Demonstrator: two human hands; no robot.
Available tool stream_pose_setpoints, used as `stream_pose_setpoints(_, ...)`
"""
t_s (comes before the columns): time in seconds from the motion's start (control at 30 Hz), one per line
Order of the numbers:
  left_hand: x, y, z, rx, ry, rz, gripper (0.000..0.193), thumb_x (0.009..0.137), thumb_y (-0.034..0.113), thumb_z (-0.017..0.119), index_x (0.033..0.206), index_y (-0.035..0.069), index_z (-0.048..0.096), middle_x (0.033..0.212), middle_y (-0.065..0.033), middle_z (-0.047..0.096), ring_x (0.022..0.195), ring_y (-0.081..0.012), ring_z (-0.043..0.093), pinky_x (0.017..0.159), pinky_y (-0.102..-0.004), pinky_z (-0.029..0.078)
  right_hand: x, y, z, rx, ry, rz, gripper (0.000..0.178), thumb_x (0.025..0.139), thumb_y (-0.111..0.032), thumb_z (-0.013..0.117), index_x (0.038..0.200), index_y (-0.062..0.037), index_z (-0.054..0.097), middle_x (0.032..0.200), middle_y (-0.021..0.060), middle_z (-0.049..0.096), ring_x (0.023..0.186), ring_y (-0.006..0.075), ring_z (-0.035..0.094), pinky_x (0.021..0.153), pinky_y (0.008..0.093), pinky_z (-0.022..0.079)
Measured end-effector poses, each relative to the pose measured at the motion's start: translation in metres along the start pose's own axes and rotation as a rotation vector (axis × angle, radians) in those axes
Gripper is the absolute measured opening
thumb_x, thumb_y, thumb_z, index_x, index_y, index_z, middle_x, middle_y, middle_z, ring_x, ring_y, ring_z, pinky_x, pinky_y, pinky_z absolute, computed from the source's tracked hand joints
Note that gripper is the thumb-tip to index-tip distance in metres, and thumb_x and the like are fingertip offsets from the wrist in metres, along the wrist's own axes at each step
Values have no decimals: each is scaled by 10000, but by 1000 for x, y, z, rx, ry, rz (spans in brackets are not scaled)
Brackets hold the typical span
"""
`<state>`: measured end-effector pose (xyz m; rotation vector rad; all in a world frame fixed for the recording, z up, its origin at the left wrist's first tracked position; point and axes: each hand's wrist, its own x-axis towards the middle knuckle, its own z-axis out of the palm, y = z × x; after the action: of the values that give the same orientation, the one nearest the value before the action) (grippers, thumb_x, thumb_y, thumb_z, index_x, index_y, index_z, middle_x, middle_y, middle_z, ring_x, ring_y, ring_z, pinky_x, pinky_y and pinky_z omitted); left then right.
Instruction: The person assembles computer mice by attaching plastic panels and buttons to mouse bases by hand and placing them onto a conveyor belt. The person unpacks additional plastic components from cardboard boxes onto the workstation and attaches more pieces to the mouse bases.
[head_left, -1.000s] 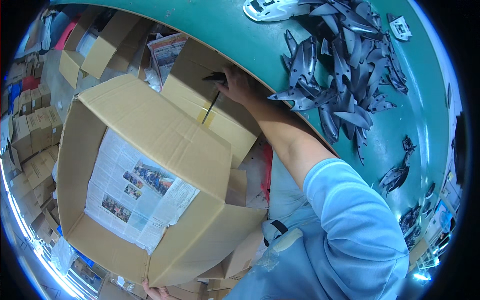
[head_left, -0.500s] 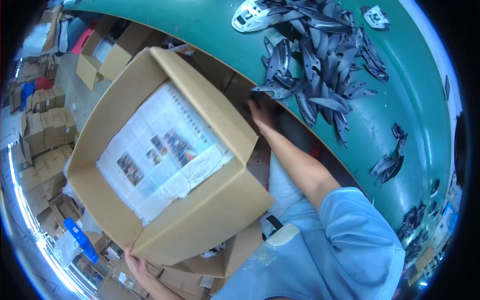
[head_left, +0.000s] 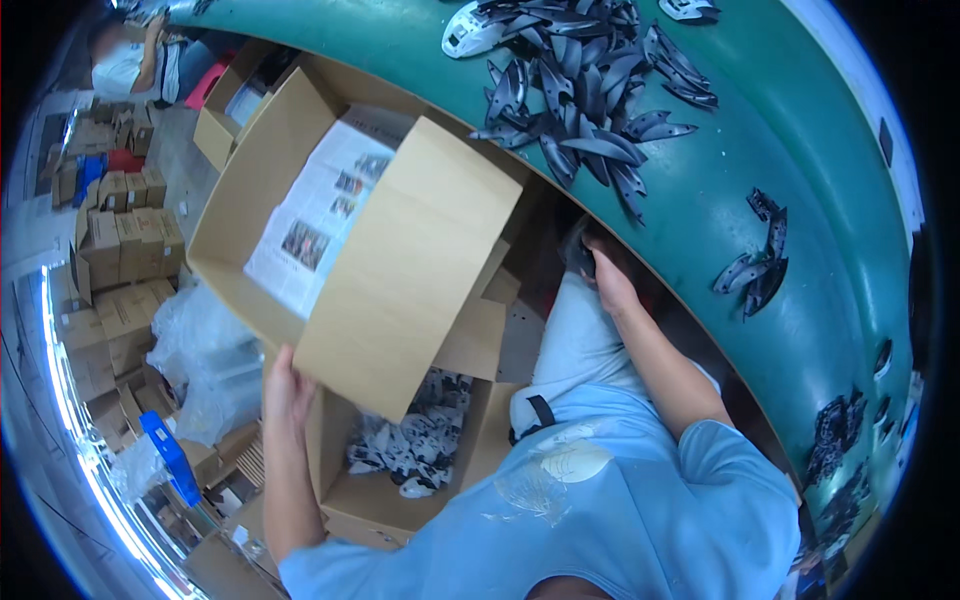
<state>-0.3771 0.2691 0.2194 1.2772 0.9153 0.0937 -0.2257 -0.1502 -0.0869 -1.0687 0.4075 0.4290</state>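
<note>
My left hand (head_left: 288, 388) grips the near left corner of a large open cardboard box (head_left: 410, 270), with some fingers hidden behind it. The box sits tilted, and a printed newspaper sheet (head_left: 315, 220) lines its inside. Beside the table's edge, my right hand (head_left: 612, 282) is closed round a dark grey curved piece (head_left: 577, 248), which looks like plastic; its lower part blends into my trouser leg. Below the lined box stands another open carton (head_left: 375, 505) holding several white and dark parts (head_left: 415, 440).
Dark curved plastic parts (head_left: 590, 95) lie heaped on the green table (head_left: 800, 150), near a white part (head_left: 470, 32). Clear plastic bags (head_left: 205, 350), a blue bin (head_left: 168, 455) and stacked cartons (head_left: 125, 245) stand at left. Another person (head_left: 130, 65) is at far left.
The lined box has shifted away and tilted, its near wall now covering more of the newspaper. The carton of parts shows more. My right hand has moved right and down along the table edge.
</note>
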Motion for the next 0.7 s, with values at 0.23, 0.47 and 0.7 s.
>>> stream_pose_setpoints(0.23,9,-64,45,384,-20,-24,320,1049,262,478,1164,-6,610,1093,-89,713,991,-208,702,835,-370,598,-55,-19,-42,-283,-25,105,725,946,-600,564,1239,52,684,1309,103,643,1151,198,586,1016,308,422)
stream_pose_setpoints(0.47,24,-158,46,291,-264,-71,355,1037,317,440,1188,49,617,1134,-87,672,1079,-202,637,903,-364,523,-133,-8,-84,-356,-474,-69,415,950,-413,642,891,-6,696,776,79,652,755,151,581,739,342,478)
stream_pose_setpoints(0.7,13,-181,51,433,-117,-16,729,1000,616,465,1474,63,436,1401,-149,535,1183,-295,560,993,-443,458,-224,-96,-76,-582,-635,-791,285,935,-299,649,837,-31,652,690,152,607,662,315,626,602,437,473)
